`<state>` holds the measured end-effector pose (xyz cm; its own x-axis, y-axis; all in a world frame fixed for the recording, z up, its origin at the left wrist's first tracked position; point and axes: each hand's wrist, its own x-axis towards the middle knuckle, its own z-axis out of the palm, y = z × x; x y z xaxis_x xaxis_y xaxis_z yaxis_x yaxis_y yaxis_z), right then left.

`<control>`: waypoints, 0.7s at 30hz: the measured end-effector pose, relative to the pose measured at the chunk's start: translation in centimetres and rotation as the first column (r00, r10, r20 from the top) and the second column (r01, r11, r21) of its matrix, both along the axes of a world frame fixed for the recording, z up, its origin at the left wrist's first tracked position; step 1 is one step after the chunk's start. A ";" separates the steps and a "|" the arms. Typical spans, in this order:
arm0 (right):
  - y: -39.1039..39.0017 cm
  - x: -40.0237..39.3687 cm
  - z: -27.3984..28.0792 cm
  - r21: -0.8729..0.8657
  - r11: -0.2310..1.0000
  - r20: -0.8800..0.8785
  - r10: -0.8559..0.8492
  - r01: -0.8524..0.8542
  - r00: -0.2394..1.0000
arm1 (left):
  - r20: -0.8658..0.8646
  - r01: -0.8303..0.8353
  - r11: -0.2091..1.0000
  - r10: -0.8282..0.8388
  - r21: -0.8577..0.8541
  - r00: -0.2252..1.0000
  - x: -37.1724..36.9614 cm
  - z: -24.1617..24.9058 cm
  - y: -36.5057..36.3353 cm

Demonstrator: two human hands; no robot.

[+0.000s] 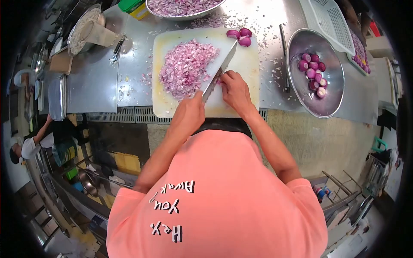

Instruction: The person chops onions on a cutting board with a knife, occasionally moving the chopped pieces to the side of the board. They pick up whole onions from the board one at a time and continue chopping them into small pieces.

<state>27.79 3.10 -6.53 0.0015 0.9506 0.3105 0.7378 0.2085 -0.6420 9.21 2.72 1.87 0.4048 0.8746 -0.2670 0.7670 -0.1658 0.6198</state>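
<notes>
My left hand (189, 112) is wrapped round the handle end of a large knife (228, 56), whose blade slants up and right over the white cutting board (245, 96). Close beside the blade, my right hand (235, 91) has its fingers bent together on a small purple onion piece (218, 81), mostly hidden by the fingers. A heap of chopped red onion (185, 66) lies on the board's left half. Several peeled onion pieces (245, 41) sit at its top right corner.
Right of the board are a dark rod (284, 56) and a steel bowl (316, 105) holding several onions. A bowl of chopped onion (185, 16) and a green-lidded tub (133, 7) stand behind. At left are a clear jug (101, 35) and a metal tray (57, 98). Another person (32, 146) is far left.
</notes>
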 end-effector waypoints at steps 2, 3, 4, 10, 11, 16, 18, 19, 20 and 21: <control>0.1 0.0 -0.3 0.001 1.000 -0.014 -0.010 0.010 1.000 | 0.000 -0.015 1.000 0.015 -0.012 1.000 0.5 -1.8 -0.4; -0.1 -0.1 -0.2 -0.007 1.000 -0.024 -0.016 0.016 1.000 | 0.003 -0.035 0.999 0.035 -0.033 0.999 0.7 -2.2 -0.7; -0.2 -0.2 -0.2 -0.012 1.000 -0.028 -0.015 0.015 1.000 | 0.000 -0.037 0.999 0.037 -0.038 0.999 0.9 -2.6 -0.4; -0.1 0.0 -0.3 0.023 0.999 -0.030 -0.027 0.027 0.999 | 0.008 -0.032 0.999 0.033 -0.033 0.999 0.3 -0.2 -0.9; -0.3 0.0 -0.4 0.018 0.999 -0.034 -0.028 0.028 0.999 | 0.001 -0.028 0.999 0.028 -0.037 1.000 0.7 -1.4 -0.5; -0.6 0.1 -0.8 0.059 0.998 -0.062 -0.032 0.036 0.998 | 0.024 0.031 0.994 -0.034 0.107 0.999 1.4 -1.2 -0.3; -0.6 0.0 -1.2 0.061 0.997 -0.045 -0.048 0.051 0.998 | 0.018 0.029 0.997 -0.030 0.068 0.999 1.2 -1.2 -0.6; -0.5 -0.1 -1.2 0.060 0.997 -0.052 -0.053 0.056 0.997 | -0.002 0.001 0.999 -0.001 0.047 1.000 1.6 -2.5 -0.6; -0.6 -0.1 -1.2 0.066 0.996 -0.065 -0.049 0.053 0.997 | -0.021 -0.030 0.999 0.030 0.019 0.999 1.7 -3.7 -0.7; -0.7 -0.1 -1.1 0.071 0.996 -0.074 -0.042 0.047 0.996 | -0.023 -0.030 0.999 0.030 0.010 0.999 1.9 -3.7 -0.3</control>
